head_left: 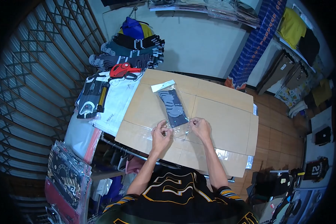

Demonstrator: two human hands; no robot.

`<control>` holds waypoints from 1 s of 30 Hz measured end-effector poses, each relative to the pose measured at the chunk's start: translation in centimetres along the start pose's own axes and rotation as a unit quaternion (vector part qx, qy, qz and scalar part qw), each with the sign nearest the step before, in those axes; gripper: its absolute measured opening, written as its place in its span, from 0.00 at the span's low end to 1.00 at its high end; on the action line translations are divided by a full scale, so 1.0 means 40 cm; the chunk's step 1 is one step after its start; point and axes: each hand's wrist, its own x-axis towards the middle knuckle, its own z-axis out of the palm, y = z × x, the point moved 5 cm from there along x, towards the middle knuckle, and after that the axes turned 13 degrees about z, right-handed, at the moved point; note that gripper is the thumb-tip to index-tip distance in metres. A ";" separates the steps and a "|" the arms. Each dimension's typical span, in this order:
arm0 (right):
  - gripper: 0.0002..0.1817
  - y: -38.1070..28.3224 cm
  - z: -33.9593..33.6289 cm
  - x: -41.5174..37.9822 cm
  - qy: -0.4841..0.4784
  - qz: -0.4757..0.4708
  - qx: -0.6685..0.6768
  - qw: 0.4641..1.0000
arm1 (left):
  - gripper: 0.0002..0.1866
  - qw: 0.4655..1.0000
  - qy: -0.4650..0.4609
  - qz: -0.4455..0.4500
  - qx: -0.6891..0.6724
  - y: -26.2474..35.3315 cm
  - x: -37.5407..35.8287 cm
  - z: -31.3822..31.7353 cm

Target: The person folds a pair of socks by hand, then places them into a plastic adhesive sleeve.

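Note:
A folded grey and dark blue sock [171,106] lies inside a clear plastic bag [182,131] with a white header strip at its far end. The bag rests on a flattened cardboard sheet [224,119], its clear end towards me. At that end's left corner, my left hand [161,135] is closed in a pinch on the plastic. My right hand [200,129] pinches the opposite edge, thumb and forefinger together. The sock sits between and just beyond both hands.
Stacked socks [132,50] stand behind the cardboard at the left. Nearer are a red tool [124,70] and a dark packet with a yellow cylinder [103,98] on it. Bagged garments [69,175] hang at lower left. A metal folding gate [37,74] lines the left side.

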 end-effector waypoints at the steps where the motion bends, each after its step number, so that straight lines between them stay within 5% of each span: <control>1: 0.12 0.008 0.001 0.006 0.000 0.003 0.001 1.000 | 0.28 1.000 -0.002 -0.001 0.000 0.004 0.001 -0.003; 3: 0.09 0.031 0.008 0.027 -0.033 -0.018 0.050 0.998 | 0.24 0.991 0.001 -0.098 -0.087 -0.011 -0.007 -0.004; 7: 0.06 0.062 0.025 0.058 -0.132 -0.047 0.164 0.976 | 0.14 0.990 -0.007 -0.099 -0.103 -0.044 -0.010 -0.007; 9: 0.04 0.063 0.014 0.053 -0.163 -0.018 0.213 0.963 | 0.09 0.998 -0.060 0.010 0.029 -0.026 -0.005 -0.006; 18: 0.13 0.072 -0.004 0.055 -0.239 -0.026 0.150 0.959 | 0.07 0.996 -0.080 0.009 -0.032 -0.009 -0.007 -0.009; 24: 0.08 0.067 -0.006 0.041 -0.258 -0.016 0.106 0.960 | 0.09 0.998 -0.055 -0.018 -0.039 -0.019 -0.003 -0.006; 30: 0.10 0.052 0.000 0.025 -0.182 -0.012 0.169 0.969 | 0.16 0.998 0.002 0.024 0.051 0.004 0.004 -0.006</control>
